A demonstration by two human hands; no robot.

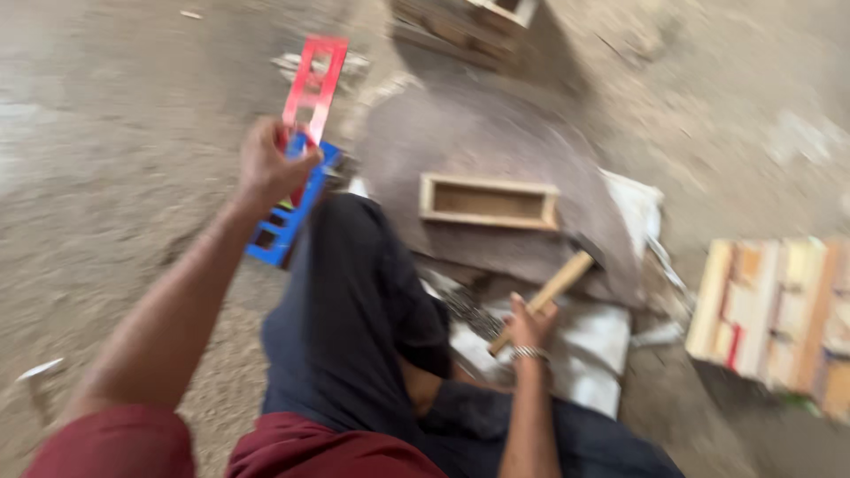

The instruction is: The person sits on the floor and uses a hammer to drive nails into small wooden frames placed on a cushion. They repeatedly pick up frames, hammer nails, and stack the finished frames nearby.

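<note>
My left hand (pixel 266 164) is raised at the left and grips the lower end of a red flat perforated piece (pixel 312 81), held upright above a blue plastic piece (pixel 288 221) on the ground. My right hand (pixel 529 326) holds the wooden handle of a hammer (pixel 553 288), whose dark head rests at the edge of a round brown board (pixel 496 150). A small open wooden box frame (pixel 489 201) lies on that board, just above the hammer. My bent knee in dark trousers sits between the two hands. The picture is blurred by motion.
A stack of light wooden frames (pixel 770 310) stands at the right. More wooden pieces (pixel 460 22) lie at the top centre. White sheeting (pixel 593 345) lies under the board near my right hand. Dusty concrete ground (pixel 106 133) surrounds everything.
</note>
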